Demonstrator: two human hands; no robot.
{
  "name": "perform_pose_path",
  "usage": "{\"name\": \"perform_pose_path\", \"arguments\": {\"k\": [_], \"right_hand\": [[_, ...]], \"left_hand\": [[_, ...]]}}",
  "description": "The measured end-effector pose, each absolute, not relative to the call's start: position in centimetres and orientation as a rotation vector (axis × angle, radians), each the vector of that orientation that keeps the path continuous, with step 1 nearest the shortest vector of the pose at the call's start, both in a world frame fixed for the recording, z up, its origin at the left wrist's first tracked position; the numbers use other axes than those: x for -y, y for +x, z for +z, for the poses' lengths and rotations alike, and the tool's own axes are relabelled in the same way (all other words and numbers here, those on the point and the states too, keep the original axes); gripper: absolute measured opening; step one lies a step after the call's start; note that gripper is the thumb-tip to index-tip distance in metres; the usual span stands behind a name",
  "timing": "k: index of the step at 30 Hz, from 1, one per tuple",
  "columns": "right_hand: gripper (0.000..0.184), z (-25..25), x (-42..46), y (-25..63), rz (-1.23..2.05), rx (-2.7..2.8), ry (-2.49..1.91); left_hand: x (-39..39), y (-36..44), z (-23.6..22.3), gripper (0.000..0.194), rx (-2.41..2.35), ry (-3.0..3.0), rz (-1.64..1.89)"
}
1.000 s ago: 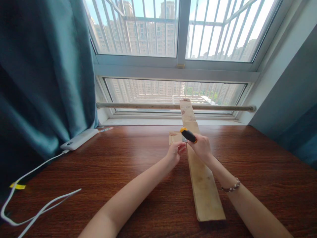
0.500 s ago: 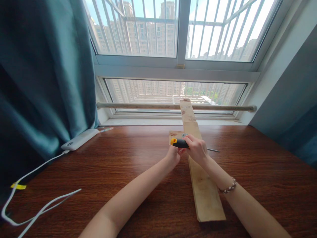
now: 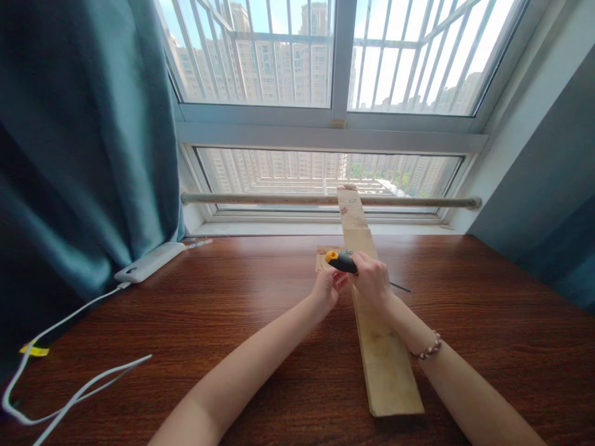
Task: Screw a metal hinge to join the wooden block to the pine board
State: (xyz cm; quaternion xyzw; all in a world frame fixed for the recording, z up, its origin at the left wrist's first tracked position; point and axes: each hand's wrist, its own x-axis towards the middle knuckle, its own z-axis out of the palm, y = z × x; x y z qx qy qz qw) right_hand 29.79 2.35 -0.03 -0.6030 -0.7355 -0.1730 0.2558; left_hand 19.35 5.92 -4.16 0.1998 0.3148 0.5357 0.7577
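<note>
A screwdriver with a black and yellow handle [image 3: 341, 262] lies across a long pale wooden board [image 3: 385, 365]. My right hand [image 3: 372, 279] is wrapped round it over the board. Its thin metal shaft [image 3: 400, 287] sticks out on the far side of that hand, pointing right. Just below the handle, at the board's left edge, my left hand [image 3: 328, 290] has its fingers curled together; what they hold, if anything, is hidden. A small metal piece with holes [image 3: 346, 252] shows behind the handle. Beside the board is a short wooden piece [image 3: 321, 260], partly covered by the handle.
The board stands on a dark brown wooden table [image 3: 260, 384], its far end reaching a horizontal rail [image 3: 260, 199] before the window. A white power bank [image 3: 149, 262] with a white cable [image 3: 93, 387] lies at left by a blue curtain [image 3: 93, 136].
The screwdriver has turned a little: its yellow end is higher and further right, and the shaft tip is lower. My right hand has tilted with it; my left hand stays nearly in place.
</note>
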Motion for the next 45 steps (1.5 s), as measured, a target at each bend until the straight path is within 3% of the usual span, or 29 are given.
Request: {"name": "perform_pose_path", "arguments": {"k": [9,15,22,29,37,45], "right_hand": [[0.005,0.3,-1.9,29.5,-0.453,2.000,-1.639],[0.010,1.6,-2.1,30.2,-0.135,1.811,-1.569],[0.034,4.8,-1.9,33.0,0.206,1.216,-1.298],[0.048,7.8,-0.6,35.0,0.296,0.874,-1.005],[0.036,6.7,-1.6,34.1,0.726,0.918,-1.015],[0.032,5.9,-2.3,34.3,0.760,0.870,-1.008]], "left_hand": [[-6.0,19.4,-4.2,0.022,-0.682,0.421,1.186],[-5.9,19.1,-4.1,0.008,-0.714,0.443,1.159],[-5.7,19.1,-3.7,0.010,-0.739,0.396,1.156],[-5.8,19.2,-3.8,0.010,-0.747,0.376,1.153],[-6.0,19.1,-3.8,0.009,-0.774,0.336,1.139],[-6.1,19.2,-3.7,0.006,-0.771,0.294,1.162]]}}
